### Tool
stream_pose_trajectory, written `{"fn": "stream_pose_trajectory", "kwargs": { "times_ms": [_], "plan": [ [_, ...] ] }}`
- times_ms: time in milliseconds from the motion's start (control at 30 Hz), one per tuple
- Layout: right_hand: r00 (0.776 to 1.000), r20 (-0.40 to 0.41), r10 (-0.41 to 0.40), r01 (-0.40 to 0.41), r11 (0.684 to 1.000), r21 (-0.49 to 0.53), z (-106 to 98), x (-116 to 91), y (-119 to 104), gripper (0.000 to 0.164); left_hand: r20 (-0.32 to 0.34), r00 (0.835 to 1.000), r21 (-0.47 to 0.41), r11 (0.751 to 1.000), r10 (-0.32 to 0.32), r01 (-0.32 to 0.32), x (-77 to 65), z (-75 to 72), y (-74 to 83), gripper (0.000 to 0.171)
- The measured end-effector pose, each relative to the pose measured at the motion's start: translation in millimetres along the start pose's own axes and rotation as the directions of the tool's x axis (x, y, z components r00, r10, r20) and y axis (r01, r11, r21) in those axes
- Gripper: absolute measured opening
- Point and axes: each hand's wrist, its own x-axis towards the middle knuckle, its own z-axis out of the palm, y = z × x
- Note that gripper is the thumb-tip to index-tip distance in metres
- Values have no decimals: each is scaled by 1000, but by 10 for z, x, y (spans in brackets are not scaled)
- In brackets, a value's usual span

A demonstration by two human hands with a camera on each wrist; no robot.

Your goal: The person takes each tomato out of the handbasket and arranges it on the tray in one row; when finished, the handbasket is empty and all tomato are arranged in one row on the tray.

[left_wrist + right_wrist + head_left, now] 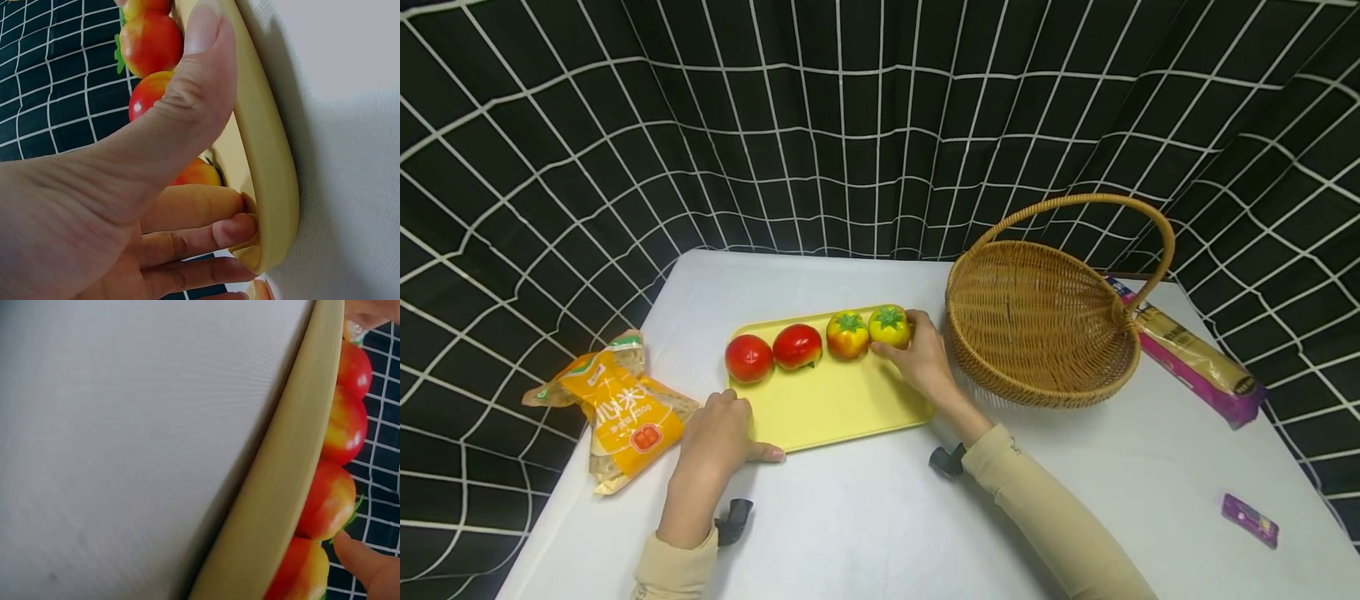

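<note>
A shallow yellow tray (820,404) holds a row of toy-like tomatoes along its far side. Two at the left, a red tomato (749,358) and another red tomato (797,346), lie on their sides. Beside them a red-yellow tomato (847,335) shows its green leaves on top. My right hand (921,354) grips the yellow-green tomato (889,327) at the right end, thumb in front and fingers round its far right. At the tray's near left corner, my left hand (718,429) holds the rim (272,162), its thumb along the front edge and its fingers at the left end.
Right of the tray stands a wicker basket (1037,321) with a tall handle, tilted open toward me. Behind it lies a long purple-and-gold packet (1195,354). An orange food bag (628,417) sits at the left edge, and a small purple packet (1251,520) at near right.
</note>
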Motion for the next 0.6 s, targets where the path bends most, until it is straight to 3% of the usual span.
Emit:
{"fn": "stream_pose_trajectory", "kwargs": {
  "times_ms": [233,433,533,600],
  "plan": [
    [998,-35,-53,52,998,-22,-49,-45,-59,86,2,1000,-8,1000,0,0,15,-9,-25,82],
    [993,-18,-119,119,993,-14,-181,-156,-154,82,23,1000,-23,1000,-8,9,0,-30,-44,85],
    [978,2,-211,210,977,45,-311,-246,-216,69,34,999,-31,1000,1,0,-25,-91,-34,81],
    [954,2,-299,297,951,88,-415,-308,-257,57,15,1000,-43,999,17,-17,-45,-172,-13,72]
  ]
}}
